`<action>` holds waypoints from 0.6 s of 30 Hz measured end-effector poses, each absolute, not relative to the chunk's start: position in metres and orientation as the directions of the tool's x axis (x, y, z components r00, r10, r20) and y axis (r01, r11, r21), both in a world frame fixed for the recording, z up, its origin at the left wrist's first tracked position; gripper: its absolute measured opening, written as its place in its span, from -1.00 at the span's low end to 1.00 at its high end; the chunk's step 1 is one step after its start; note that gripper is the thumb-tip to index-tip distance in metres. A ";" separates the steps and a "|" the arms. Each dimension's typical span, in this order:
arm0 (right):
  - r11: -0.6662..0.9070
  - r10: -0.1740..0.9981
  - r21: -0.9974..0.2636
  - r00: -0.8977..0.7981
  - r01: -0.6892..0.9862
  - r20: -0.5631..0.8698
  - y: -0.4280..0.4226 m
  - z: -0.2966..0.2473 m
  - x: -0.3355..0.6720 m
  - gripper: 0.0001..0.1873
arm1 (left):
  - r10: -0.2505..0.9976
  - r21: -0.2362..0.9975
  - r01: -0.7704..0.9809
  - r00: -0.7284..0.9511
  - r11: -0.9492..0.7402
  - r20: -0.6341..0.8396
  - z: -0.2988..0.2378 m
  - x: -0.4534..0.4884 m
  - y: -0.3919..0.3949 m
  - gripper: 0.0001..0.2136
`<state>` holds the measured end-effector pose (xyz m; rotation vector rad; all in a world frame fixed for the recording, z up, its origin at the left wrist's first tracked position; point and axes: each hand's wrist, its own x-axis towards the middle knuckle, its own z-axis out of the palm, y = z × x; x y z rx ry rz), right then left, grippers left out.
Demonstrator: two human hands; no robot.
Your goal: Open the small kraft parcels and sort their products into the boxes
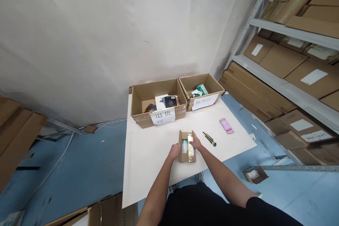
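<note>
A small cardboard box (187, 159) sits between my hands near the front of the white table, its top open at least in part. White and green contents (185, 146) show inside; I cannot make out what they are. Shiny tape (190, 144) runs along the right flap. My left hand (174, 151) grips the box's left side, and my right hand (195, 141) is closed on its upper right edge. To the right of the box lies a yellow and black utility knife (209, 139). Farther right is a pink, pixelated item (226, 126).
Two labelled cartons, a left one (139, 120) and a right one (190, 104), stand along the back of the table (143, 155) with boxed goods inside. Shelving (278, 81) full of cardboard boxes rises on the right. A small open box (255, 175) lies on the blue floor.
</note>
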<state>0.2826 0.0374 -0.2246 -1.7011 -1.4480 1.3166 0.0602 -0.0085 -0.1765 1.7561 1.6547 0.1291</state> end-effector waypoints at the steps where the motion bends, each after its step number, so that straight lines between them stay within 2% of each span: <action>1: -0.259 0.951 -0.868 -0.043 0.424 -0.305 0.031 -0.224 0.281 0.00 | 0.913 0.573 0.814 0.160 0.093 -0.376 -0.178 0.057 -0.012 -0.46; 4: -0.263 0.951 -0.825 -0.010 0.500 -0.310 0.011 -0.223 0.267 0.07 | 0.930 0.610 0.774 0.078 0.171 -0.360 -0.181 0.054 -0.025 -0.49; 8: -0.365 0.916 -0.699 0.103 0.615 -0.388 -0.009 -0.216 0.237 0.25 | 0.921 0.566 0.762 -0.101 0.315 -0.377 -0.185 0.058 -0.040 -0.53; 12: -0.342 0.933 -0.820 0.064 0.460 -0.353 -0.022 -0.204 0.232 0.19 | 0.876 0.486 0.754 -0.245 0.442 -0.416 -0.186 0.059 -0.048 -0.51; 15: -0.369 0.926 -0.883 0.035 0.291 -0.376 -0.035 -0.198 0.240 0.19 | 0.864 0.466 0.751 -0.277 0.468 -0.421 -0.185 0.061 -0.052 -0.51; 18: -0.377 0.926 -0.898 0.081 0.229 -0.368 -0.048 -0.198 0.242 0.18 | 0.863 0.464 0.749 -0.288 0.473 -0.415 -0.183 0.064 -0.056 -0.51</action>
